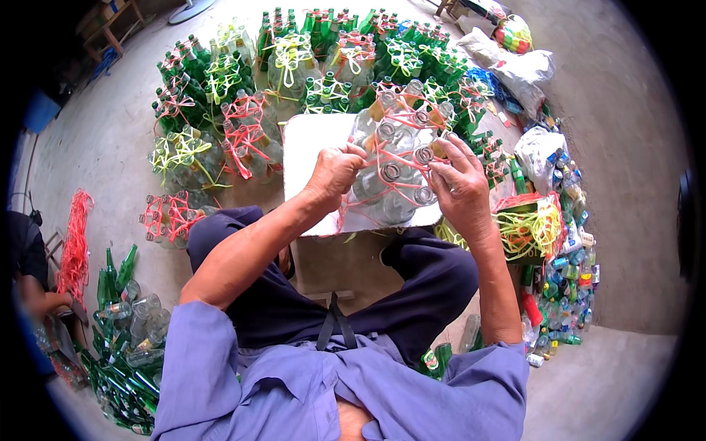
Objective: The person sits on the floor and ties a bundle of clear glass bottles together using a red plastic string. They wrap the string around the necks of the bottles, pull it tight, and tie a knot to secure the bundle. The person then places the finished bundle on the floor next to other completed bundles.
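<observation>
A bundle of clear glass bottles (380, 193) stands on a white board (311, 143) in front of me. Pink plastic strapping (405, 162) runs around and between the bottle necks. My left hand (336, 171) is at the bundle's left side, its thumb and forefinger pinched on a strand of the strapping. My right hand (460, 184) is at the right side, beside the necks, with its fingers bent against the strapping; whether they grip it I cannot tell.
Tied bundles of green bottles (325, 93) and clear bottles (193, 160) surround the board's far and left sides. A box with yellow and red strapping (529, 226) is at right, near piled plastic bottles and cans (573, 281). Loose bottles (127, 353) lie lower left, near another person (41, 292).
</observation>
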Demonstrator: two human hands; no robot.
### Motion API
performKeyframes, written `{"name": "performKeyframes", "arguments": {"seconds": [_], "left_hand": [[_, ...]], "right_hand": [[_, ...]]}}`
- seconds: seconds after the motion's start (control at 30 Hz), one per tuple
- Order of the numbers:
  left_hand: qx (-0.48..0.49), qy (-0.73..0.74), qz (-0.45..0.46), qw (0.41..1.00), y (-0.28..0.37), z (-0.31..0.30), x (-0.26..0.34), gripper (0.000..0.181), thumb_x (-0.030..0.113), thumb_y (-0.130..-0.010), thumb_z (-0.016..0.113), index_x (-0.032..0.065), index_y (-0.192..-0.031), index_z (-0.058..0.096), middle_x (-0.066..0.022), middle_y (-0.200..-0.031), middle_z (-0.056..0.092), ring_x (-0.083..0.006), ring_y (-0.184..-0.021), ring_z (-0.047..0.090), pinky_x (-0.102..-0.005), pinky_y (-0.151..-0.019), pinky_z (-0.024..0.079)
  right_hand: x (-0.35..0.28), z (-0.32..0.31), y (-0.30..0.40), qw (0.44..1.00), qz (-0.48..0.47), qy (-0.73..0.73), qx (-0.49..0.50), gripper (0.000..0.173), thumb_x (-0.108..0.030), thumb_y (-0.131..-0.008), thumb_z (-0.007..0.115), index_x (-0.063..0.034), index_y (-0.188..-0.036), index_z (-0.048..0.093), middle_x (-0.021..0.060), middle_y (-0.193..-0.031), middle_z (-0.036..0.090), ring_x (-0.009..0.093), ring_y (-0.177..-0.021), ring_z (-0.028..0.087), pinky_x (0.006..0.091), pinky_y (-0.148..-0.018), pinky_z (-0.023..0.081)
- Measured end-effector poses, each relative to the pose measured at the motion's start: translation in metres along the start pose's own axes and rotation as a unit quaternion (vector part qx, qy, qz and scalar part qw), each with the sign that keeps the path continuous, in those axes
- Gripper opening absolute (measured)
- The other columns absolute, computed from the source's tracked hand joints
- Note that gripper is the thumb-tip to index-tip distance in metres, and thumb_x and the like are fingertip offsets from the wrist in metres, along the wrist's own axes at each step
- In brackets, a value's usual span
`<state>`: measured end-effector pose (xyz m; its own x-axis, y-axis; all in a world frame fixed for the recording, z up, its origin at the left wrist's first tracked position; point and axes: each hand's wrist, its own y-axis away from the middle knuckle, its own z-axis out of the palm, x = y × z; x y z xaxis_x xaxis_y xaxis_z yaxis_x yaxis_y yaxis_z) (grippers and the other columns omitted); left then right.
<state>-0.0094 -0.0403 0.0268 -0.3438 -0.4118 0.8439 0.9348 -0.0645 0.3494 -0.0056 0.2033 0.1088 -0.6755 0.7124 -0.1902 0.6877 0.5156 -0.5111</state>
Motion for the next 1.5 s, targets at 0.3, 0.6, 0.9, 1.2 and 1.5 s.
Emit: {"name": "performKeyframes", "arguments": {"seconds": [0.3, 0.6, 0.9, 1.2, 1.5], "left_hand": [[0.039, 0.104, -0.065, 0.992, -0.009, -0.024, 0.003, 0.012, 0.001, -0.083, 0.063, 0.0068, -0.093, 0.061, 0.0078, -0.059, 0.042, -0.0025, -0.041, 0.030, -0.0228, -0.037, 0.017], [0.032, 0.118, -0.047, 0.991, -0.011, -0.023, 0.015, 0.016, 0.001, -0.081, 0.060, 0.0055, -0.096, 0.061, 0.0021, -0.062, 0.050, -0.0055, -0.039, 0.031, -0.0239, -0.037, 0.021], [0.000, 0.055, 0.045, 0.997, -0.007, -0.026, 0.022, 0.019, -0.002, -0.079, 0.061, 0.0011, -0.098, 0.062, -0.0046, -0.073, 0.061, -0.0087, -0.051, 0.047, -0.0241, -0.048, 0.035], [-0.044, 0.113, 0.120, 0.985, 0.003, -0.021, 0.030, 0.017, -0.007, -0.080, 0.060, 0.0018, -0.095, 0.061, -0.0081, -0.078, 0.065, -0.0174, -0.068, 0.064, -0.0261, -0.061, 0.049], [-0.125, 0.251, 0.033, 0.959, -0.003, -0.017, 0.041, 0.011, -0.004, -0.089, 0.060, 0.0051, -0.095, 0.059, -0.0052, -0.076, 0.057, -0.0140, -0.059, 0.057, -0.0240, -0.044, 0.037]], "right_hand": [[-0.002, -0.003, -0.016, 0.998, 0.018, 0.026, 0.052, 0.028, -0.014, -0.084, 0.075, -0.0040, -0.110, 0.072, 0.0155, -0.123, 0.069, 0.035, -0.125, 0.059, 0.0459, -0.105, 0.044], [-0.012, 0.029, -0.078, 0.999, 0.036, -0.034, 0.018, 0.049, -0.037, -0.090, 0.073, 0.0007, -0.121, 0.068, 0.0210, -0.124, 0.067, 0.038, -0.122, 0.060, 0.0452, -0.106, 0.044], [0.003, 0.047, -0.082, 0.972, 0.128, -0.196, -0.033, 0.047, -0.044, -0.098, 0.064, -0.0003, -0.111, 0.075, 0.0209, -0.115, 0.072, 0.032, -0.114, 0.066, 0.0409, -0.096, 0.051], [-0.010, 0.058, -0.077, 0.998, 0.053, 0.025, -0.037, 0.059, -0.056, -0.075, 0.079, -0.0056, -0.107, 0.075, 0.0150, -0.122, 0.068, 0.035, -0.124, 0.055, 0.0484, -0.109, 0.039], [-0.004, 0.064, -0.075, 0.999, 0.042, 0.016, -0.028, 0.051, -0.044, -0.072, 0.082, -0.0060, -0.106, 0.075, 0.0133, -0.121, 0.068, 0.037, -0.125, 0.054, 0.0486, -0.109, 0.040]]}}
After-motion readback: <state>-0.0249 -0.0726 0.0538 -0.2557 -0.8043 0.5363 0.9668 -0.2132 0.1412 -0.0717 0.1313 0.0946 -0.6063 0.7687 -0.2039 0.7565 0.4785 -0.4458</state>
